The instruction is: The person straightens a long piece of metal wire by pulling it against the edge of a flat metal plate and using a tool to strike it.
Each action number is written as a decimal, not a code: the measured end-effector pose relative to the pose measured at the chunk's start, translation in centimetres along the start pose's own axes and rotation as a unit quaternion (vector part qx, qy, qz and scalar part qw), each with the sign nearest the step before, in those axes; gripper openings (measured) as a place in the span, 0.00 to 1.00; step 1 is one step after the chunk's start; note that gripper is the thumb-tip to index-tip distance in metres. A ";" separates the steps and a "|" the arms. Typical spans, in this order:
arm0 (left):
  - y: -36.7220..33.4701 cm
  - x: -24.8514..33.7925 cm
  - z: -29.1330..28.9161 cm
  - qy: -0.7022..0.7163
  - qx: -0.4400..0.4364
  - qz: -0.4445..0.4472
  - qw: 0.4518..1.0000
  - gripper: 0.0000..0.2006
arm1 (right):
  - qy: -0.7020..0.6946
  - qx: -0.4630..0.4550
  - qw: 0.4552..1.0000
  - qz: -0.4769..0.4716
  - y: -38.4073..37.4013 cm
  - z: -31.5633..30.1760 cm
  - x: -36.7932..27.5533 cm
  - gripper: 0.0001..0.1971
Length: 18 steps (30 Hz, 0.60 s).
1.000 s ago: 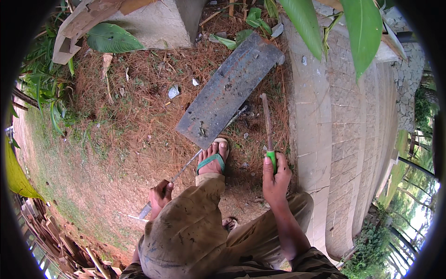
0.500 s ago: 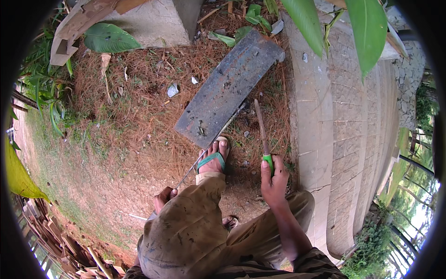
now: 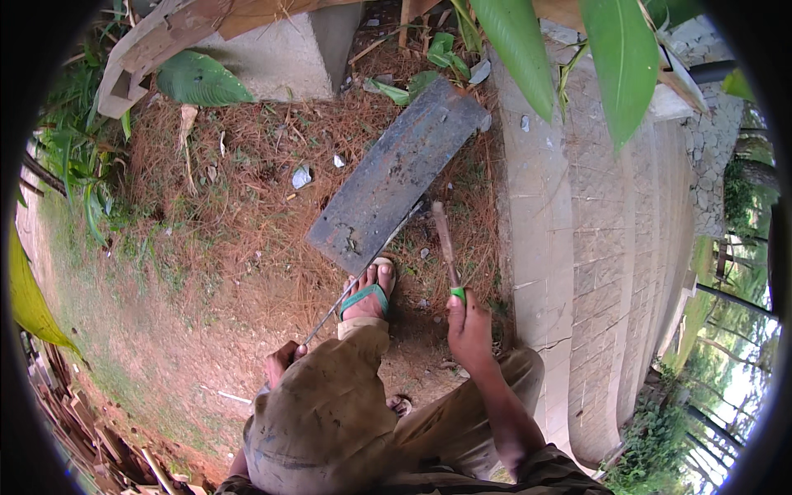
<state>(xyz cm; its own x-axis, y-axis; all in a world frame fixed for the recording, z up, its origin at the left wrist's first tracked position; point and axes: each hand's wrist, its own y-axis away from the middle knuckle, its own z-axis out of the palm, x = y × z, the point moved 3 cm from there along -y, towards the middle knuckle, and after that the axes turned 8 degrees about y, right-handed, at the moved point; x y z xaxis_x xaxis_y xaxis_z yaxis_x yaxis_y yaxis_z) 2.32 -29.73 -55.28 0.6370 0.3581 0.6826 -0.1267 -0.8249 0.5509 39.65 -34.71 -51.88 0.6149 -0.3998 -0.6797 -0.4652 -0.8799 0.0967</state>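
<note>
My right hand [image 3: 471, 331] is closed round the green handle of a tool with a long, narrow, rusty-brown blade [image 3: 446, 247]. That blade points away from me, beside the dark slab. Low in front, my left hand [image 3: 283, 361] grips the near end of a thin dark rod [image 3: 328, 314]. The rod slants up and right, past my sandalled foot [image 3: 369, 290], to the edge of the flat, dark grey rectangular slab [image 3: 396, 177]. Dirt and small dark bits lie on the slab. Whether the rod's far end rests on or beside it, I cannot tell.
A concrete ledge [image 3: 540, 289] runs along the right. Ahead stands a pale block [image 3: 276, 62] with boards above it. Large green leaves [image 3: 615, 70] hang at the upper right. Dry needles and white chips [image 3: 302, 176] cover the ground; a wood pile [image 3: 99, 437] sits lower left.
My right hand has moved slightly left and nearer to me with the green-handled tool, its blade more upright. My left hand still holds the rod, a little lower in view. The view has shifted slightly.
</note>
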 end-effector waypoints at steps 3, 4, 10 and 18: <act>0.9 -0.8 -0.7 -0.006 0.001 -0.014 1.000 0.23 | -0.137 -0.014 0.986 0.095 0.1 -1.7 -2.6 0.16; 0.5 -0.9 -0.6 -0.007 0.005 -0.015 1.000 0.23 | -0.214 0.011 0.969 0.121 -0.2 -2.9 -4.3 0.16; 0.0 -0.3 0.1 0.015 0.001 -0.005 1.000 0.24 | -0.244 0.143 0.958 -0.042 -0.8 -3.8 -4.3 0.22; 0.7 -0.5 -1.2 0.006 0.010 -0.006 1.000 0.24 | -0.089 0.004 0.996 0.011 0.6 -3.3 -5.0 0.17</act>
<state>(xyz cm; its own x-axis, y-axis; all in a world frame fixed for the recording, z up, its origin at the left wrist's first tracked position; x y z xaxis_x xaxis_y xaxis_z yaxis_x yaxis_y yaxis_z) 0.94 -29.98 -54.65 0.6299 0.3727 0.6814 -0.1044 -0.8288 0.5498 38.40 -34.09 -46.04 0.4824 -0.3664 -0.7956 -0.4834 -0.8689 0.1070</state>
